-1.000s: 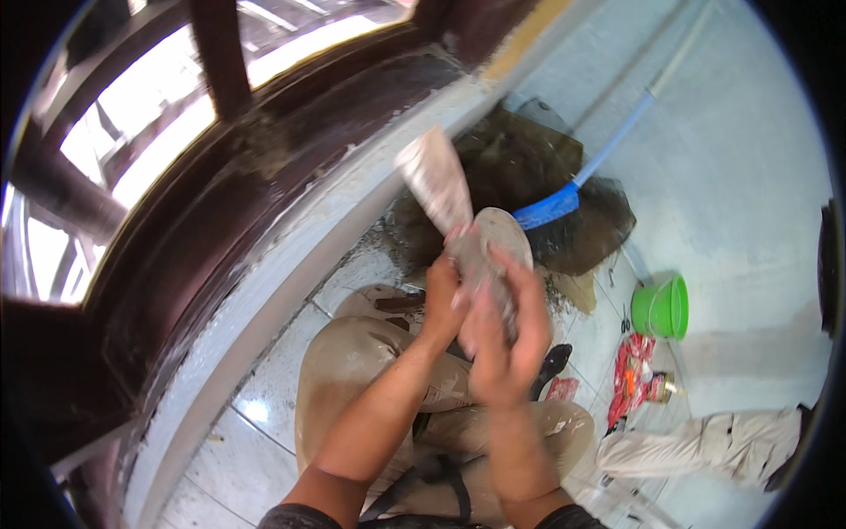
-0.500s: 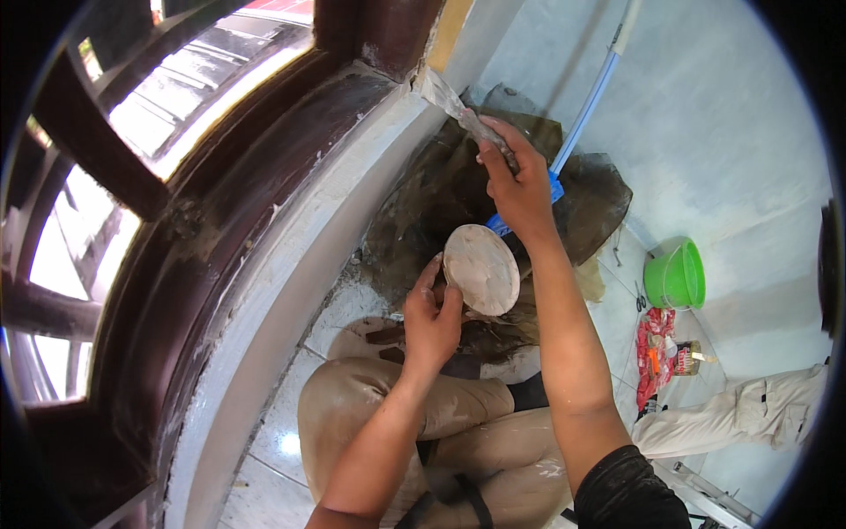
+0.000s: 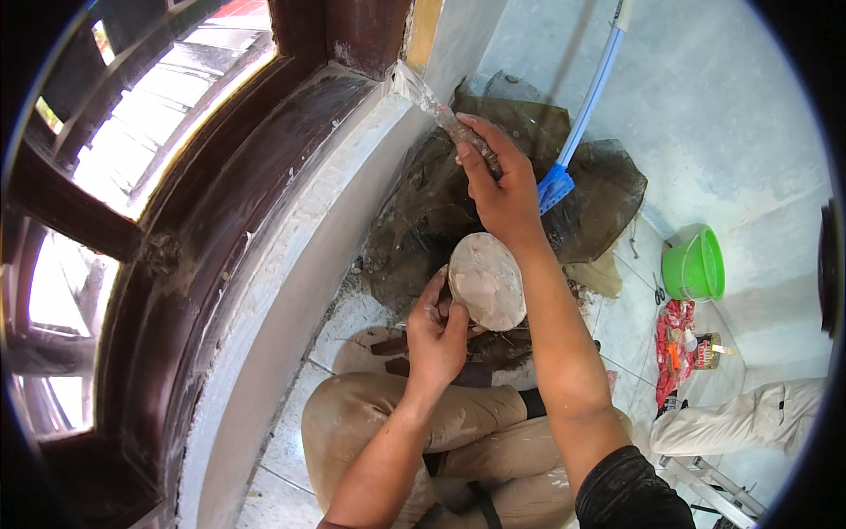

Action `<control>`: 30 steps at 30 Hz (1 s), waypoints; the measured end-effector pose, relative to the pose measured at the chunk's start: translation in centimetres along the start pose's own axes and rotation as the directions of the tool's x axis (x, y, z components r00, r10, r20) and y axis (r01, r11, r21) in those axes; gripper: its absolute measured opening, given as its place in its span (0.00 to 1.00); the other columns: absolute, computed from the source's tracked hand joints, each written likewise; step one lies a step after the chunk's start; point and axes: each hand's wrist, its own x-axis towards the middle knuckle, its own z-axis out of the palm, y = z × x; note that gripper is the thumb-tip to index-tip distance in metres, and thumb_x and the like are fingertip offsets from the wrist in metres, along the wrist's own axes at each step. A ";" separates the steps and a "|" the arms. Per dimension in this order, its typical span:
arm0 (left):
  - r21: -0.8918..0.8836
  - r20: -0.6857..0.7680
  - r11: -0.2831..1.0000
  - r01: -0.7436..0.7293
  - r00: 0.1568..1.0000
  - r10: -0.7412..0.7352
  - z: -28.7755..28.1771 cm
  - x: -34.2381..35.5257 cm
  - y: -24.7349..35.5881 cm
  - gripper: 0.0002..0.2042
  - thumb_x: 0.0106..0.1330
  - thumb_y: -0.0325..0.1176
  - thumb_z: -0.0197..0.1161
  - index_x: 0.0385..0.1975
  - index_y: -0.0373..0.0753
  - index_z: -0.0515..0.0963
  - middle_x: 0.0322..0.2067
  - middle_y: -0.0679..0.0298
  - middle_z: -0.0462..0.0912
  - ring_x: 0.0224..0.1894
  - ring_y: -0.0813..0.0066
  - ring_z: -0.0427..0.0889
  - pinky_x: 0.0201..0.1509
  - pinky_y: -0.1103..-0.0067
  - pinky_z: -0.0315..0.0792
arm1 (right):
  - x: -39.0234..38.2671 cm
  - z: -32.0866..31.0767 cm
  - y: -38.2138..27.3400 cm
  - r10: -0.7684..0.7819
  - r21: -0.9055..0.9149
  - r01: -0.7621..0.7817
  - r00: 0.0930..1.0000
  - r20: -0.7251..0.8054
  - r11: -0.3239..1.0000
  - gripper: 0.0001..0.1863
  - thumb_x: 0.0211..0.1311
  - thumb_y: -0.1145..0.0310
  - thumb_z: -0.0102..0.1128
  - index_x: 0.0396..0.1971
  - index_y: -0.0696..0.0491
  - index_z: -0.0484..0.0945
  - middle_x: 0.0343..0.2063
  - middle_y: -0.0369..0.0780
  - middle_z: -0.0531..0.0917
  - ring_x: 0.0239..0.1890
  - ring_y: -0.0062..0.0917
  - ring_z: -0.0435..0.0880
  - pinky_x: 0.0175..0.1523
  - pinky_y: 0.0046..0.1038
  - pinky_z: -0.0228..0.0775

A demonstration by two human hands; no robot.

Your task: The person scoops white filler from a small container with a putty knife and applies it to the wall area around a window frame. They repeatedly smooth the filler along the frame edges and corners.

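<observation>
Fingers [image 3: 493, 137] of the right hand [image 3: 509, 194] are clamped around the handle of a putty knife; those of the left hand [image 3: 435, 342] grip the near left edge of a round disc, thumb on the near side. Components, in descending order of size: a pale wall [image 3: 731, 132] at right; a curved, dark wooden window frame [image 3: 220, 194] at left; a white ledge [image 3: 295, 220] running along the frame's inner side; a crumpled brown sheet [image 3: 419, 207] on the floor beyond the hands; the person's folded legs [image 3: 370, 414], in tan trousers; a blue-headed pole [image 3: 583, 115], its head over the sheet; a green bucket [image 3: 693, 267] near the wall; the disc [image 3: 487, 282], coated with pale paste, below the right wrist; the putty knife [image 3: 448, 120], its whitened blade directed up and left at the ledge's far corner; a red wrapper [image 3: 664, 375]; a tin [image 3: 705, 351] just beside it; dark-handled scissors [image 3: 658, 291] near the bucket.
</observation>
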 end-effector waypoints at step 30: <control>-0.078 -0.025 0.997 -0.019 1.000 0.017 0.0 0.0 -0.6 0.27 0.81 0.21 0.51 0.78 0.21 0.61 0.42 0.62 0.90 0.42 0.81 0.89 0.47 0.77 0.88 | -1.9 0.2 0.8 -0.326 -0.147 0.319 0.945 -0.028 0.936 0.20 0.78 0.73 0.65 0.66 0.58 0.81 0.52 0.47 0.88 0.50 0.36 0.89 0.58 0.34 0.78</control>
